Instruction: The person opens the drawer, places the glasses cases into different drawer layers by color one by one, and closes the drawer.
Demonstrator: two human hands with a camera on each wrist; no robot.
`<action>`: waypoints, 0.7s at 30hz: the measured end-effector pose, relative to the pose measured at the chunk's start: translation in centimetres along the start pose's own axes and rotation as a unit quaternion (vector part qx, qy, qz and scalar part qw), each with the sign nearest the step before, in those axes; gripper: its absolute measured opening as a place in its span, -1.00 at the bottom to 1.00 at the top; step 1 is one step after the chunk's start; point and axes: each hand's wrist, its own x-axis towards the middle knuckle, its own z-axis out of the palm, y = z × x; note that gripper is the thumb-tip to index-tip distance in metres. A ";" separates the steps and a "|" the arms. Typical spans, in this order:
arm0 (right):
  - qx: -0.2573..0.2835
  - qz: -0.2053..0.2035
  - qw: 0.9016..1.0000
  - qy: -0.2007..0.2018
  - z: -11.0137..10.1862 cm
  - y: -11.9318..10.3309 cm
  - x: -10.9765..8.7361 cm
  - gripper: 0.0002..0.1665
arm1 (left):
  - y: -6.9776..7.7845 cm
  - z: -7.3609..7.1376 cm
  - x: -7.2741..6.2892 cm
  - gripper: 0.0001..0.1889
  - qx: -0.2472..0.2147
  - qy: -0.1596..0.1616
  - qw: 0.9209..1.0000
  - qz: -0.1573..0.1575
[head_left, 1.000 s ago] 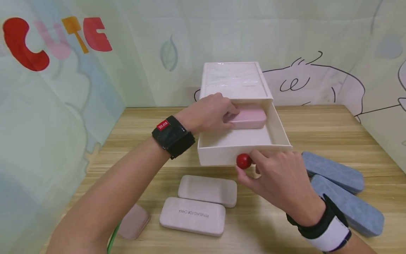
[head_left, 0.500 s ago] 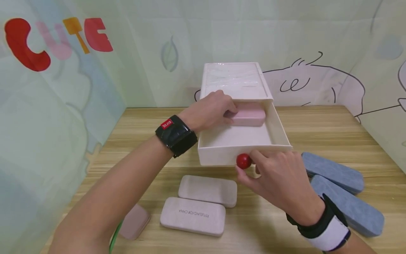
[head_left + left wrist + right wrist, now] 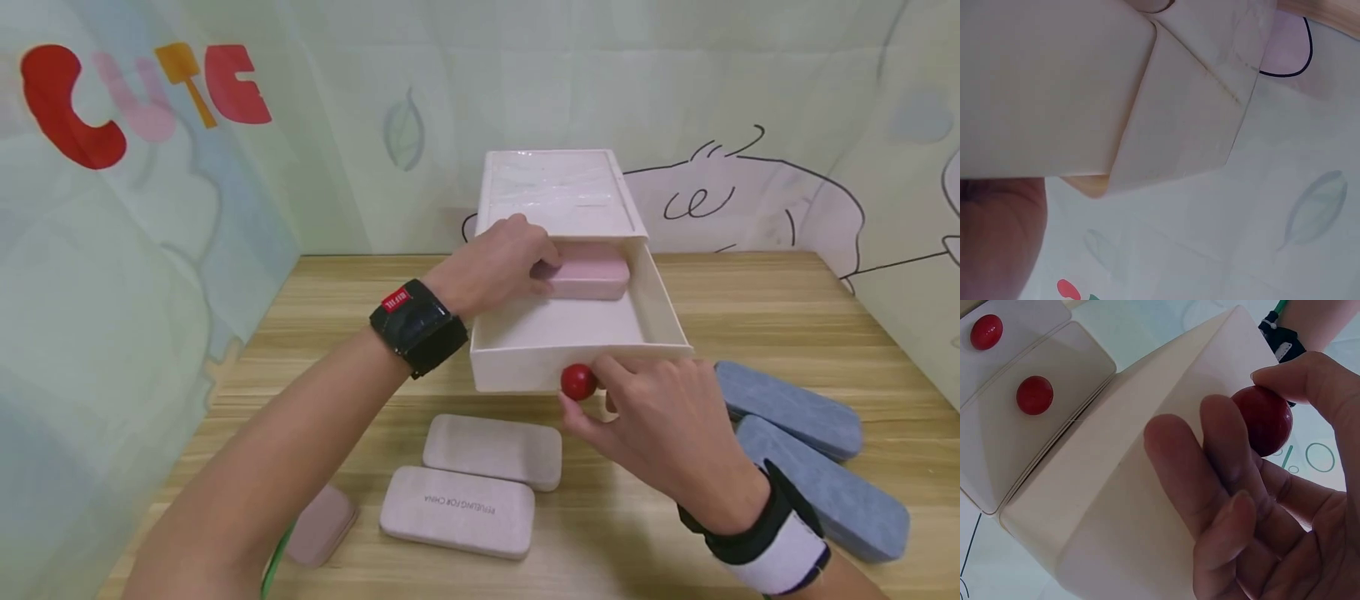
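Observation:
A white drawer [image 3: 525, 367] is pulled out of a small white cabinet [image 3: 558, 192]. Inside it, toward the back, lies a pink glasses case [image 3: 588, 271]. My left hand [image 3: 506, 258] reaches in over the drawer's left side and grips the case's left end, thumb at the front. On the drawer's front is a round red knob [image 3: 578, 382], which my right hand [image 3: 667, 425] holds between thumb and index finger. The right wrist view shows the other fingers of the right hand [image 3: 1260, 506] along the drawer front. Only part of the left hand [image 3: 997, 231] appears in the left wrist view.
Two pale glasses cases, one behind [image 3: 491, 450] and one lettered in front [image 3: 457, 510], lie before the drawer. A dusty pink case [image 3: 322, 525] sits by the left forearm. Two blue cases [image 3: 825, 487] lie at right. More drawers with red knobs [image 3: 1035, 395] show beside the open one.
My left hand has shifted the pink glasses case slightly toward the back of the drawer, then stayed still. The right hand keeps its hold on the knob.

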 end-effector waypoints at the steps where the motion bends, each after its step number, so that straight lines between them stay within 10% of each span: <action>1: 0.001 0.001 1.000 -0.001 0.0 0.0 0.0 -0.68 | 0.0 0.0 -0.1 -0.95 -0.002 0.002 1.000 0.002; 11: -0.001 0.003 1.000 -0.002 0.0 0.0 -0.1 -0.69 | -0.2 -1.3 -1.8 -0.88 -0.047 0.066 0.996 0.030; 21: -0.002 0.007 1.000 -0.009 -0.1 -0.1 0.1 -0.68 | -1.2 -2.3 -6.4 -0.84 -0.008 0.122 0.992 0.019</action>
